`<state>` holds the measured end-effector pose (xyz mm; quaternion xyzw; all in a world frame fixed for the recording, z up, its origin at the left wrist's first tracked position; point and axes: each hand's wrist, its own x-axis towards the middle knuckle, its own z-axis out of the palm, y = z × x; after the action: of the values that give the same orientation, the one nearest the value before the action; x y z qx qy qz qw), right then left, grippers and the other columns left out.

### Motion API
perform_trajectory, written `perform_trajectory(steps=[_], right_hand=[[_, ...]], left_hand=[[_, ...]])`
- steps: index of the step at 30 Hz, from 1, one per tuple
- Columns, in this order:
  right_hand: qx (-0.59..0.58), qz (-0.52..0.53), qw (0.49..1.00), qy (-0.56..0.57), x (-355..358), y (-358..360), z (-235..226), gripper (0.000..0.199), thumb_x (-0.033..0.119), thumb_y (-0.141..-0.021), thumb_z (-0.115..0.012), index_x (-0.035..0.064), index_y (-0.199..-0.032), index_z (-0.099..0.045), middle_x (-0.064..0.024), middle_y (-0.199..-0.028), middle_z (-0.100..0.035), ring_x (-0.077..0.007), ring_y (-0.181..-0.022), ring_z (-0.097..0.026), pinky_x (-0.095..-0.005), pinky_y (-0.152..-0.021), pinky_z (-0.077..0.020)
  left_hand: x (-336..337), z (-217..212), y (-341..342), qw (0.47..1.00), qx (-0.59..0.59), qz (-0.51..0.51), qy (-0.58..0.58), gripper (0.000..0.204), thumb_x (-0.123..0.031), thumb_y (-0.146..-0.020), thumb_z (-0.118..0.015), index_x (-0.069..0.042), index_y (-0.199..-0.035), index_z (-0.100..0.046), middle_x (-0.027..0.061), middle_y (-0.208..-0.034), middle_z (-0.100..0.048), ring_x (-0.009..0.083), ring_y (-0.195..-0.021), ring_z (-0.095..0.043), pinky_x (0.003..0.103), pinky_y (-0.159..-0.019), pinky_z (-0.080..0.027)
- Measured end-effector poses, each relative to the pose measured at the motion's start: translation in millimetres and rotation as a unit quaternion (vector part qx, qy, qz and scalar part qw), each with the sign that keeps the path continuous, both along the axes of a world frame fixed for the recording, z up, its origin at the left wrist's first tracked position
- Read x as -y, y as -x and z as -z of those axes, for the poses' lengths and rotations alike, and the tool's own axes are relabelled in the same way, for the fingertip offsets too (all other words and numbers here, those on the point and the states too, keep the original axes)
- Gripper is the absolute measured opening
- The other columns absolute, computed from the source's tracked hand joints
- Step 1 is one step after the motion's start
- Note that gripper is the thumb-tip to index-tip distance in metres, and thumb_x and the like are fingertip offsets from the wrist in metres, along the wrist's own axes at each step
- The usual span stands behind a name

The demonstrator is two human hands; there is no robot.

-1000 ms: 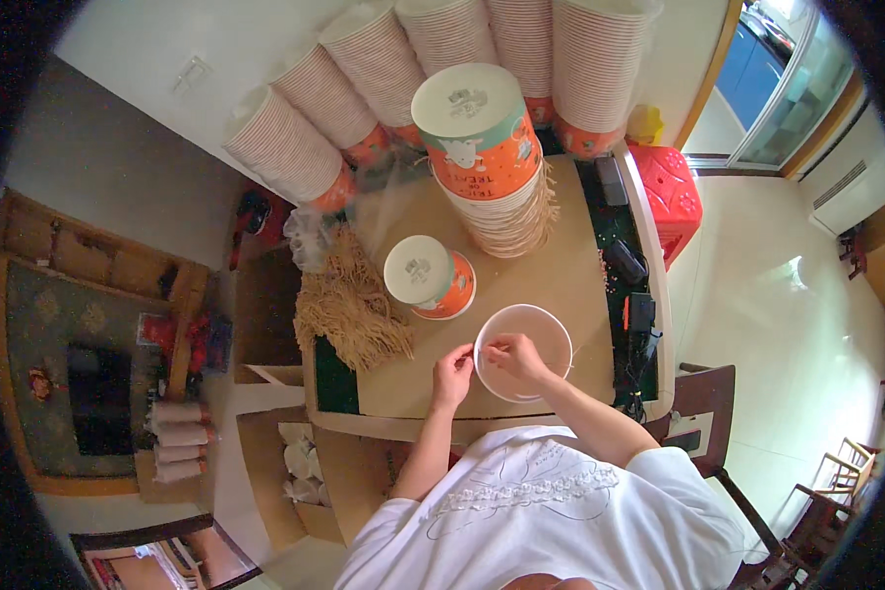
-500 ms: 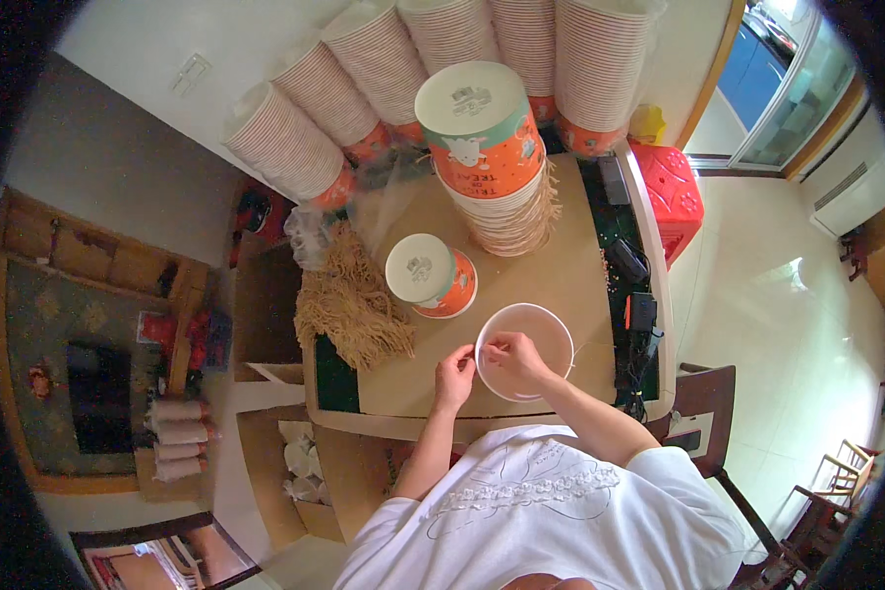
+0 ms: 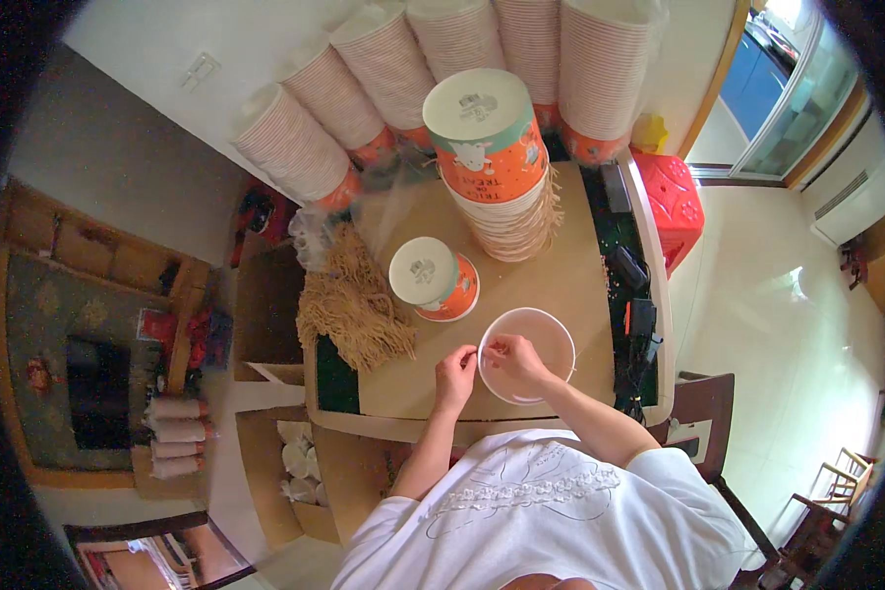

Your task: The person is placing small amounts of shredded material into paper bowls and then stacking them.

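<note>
1. White bucket [image 3: 549, 344] is stood mouth up on the cardboard sheet [image 3: 560, 270], at the near side of the bench [image 3: 663, 295], right in front of the body; probably put there so both sides of its wall can be reached.
2. Left hand [image 3: 455, 377] is set outside the bucket's left rim, fingertips bunched against it. Whether wall or cord end is pinched cannot be told.
3. Right hand [image 3: 513, 360] is dipped inside the same wall, fingers curled, facing the left one. Grip content is hidden. Wall is likely backed from both faces this way, so the bucket doesn't skid.
4. Thin strand [image 3: 574, 372] is seen at the right rim, opposite the hands; too fine to trace further.
5. Tan cord bundle [image 3: 354, 310] is heaped at the left of the bench, presumably for easy left-side pickup.
6. Orange bucket [image 3: 456, 291] is stood upside down between bundle and tall stack, just beyond the white one.
7. Tall stack [image 3: 490, 167] is nested upside down, tan cords [image 3: 547, 211] hanging at its right side; nesting presumably saves bench space.
8. Rear stacks [image 3: 383, 64] are lined along the wall, so the front area is left for handwork.
</note>
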<state>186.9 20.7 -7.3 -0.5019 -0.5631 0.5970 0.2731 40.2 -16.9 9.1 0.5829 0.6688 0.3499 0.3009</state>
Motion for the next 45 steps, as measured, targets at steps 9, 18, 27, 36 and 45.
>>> perform_trajectory(steps=[9,18,27,36,45], right_hand=[[-0.009,-0.002,1.0,0.004,1,-4,-2,0.015,0.014,-0.079,-0.058,0.0009,-0.085,-0.062,-0.0094,-0.07,-0.062,-0.0146,-0.065,-0.057,-0.0303,-0.061,-0.0459],[-0.031,0.001,0.999,0.013,1,-3,10,0.015,0.012,-0.078,-0.057,0.0012,-0.087,-0.063,-0.008,-0.068,-0.061,-0.0118,-0.061,-0.055,-0.0284,-0.058,-0.0456],[-0.072,-0.065,0.995,0.014,0,-13,-26,0.015,0.012,-0.081,-0.055,0.0,-0.087,-0.063,-0.0053,-0.07,-0.061,-0.0085,-0.064,-0.053,-0.0262,-0.058,-0.0442],[-0.217,-0.097,0.931,0.277,-6,-32,-31,0.017,0.021,-0.086,-0.054,0.0069,-0.09,-0.063,0.0059,-0.063,-0.045,-0.0045,-0.054,-0.039,-0.0189,-0.047,-0.0326],[-0.197,0.019,0.957,0.214,4,-24,-43,0.017,0.025,-0.084,-0.056,0.009,-0.089,-0.06,0.0057,-0.066,-0.049,-0.0029,-0.052,-0.04,-0.0186,-0.043,-0.0293]], left_hand=[[2,41,21,0.994,0.073,-0.069,0.053,0.009,0.0,-0.079,-0.052,-0.001,-0.088,-0.052,0.0091,-0.079,-0.062,0.0173,-0.07,-0.06,0.029,-0.062,-0.048],[-4,3,13,0.999,0.02,0.048,0.013,0.032,0.004,-0.077,-0.05,-0.004,-0.107,-0.057,0.0113,-0.092,-0.06,0.0187,-0.078,-0.06,0.027,-0.067,-0.049],[-3,-44,-1,0.988,0.112,0.102,-0.005,0.023,-0.001,-0.076,-0.062,-0.004,-0.099,-0.062,0.0062,-0.085,-0.058,0.0133,-0.077,-0.059,0.024,-0.065,-0.049],[0,-53,-12,0.99,0.095,0.095,-0.053,0.013,0.001,-0.073,-0.064,-0.003,-0.086,-0.066,0.0049,-0.08,-0.059,0.012,-0.071,-0.058,0.023,-0.062,-0.048],[-2,-55,-20,0.992,0.092,0.053,-0.073,0.001,0.001,-0.076,-0.061,0.001,-0.076,-0.059,0.0053,-0.071,-0.056,0.012,-0.063,-0.054,0.024,-0.056,-0.043]])
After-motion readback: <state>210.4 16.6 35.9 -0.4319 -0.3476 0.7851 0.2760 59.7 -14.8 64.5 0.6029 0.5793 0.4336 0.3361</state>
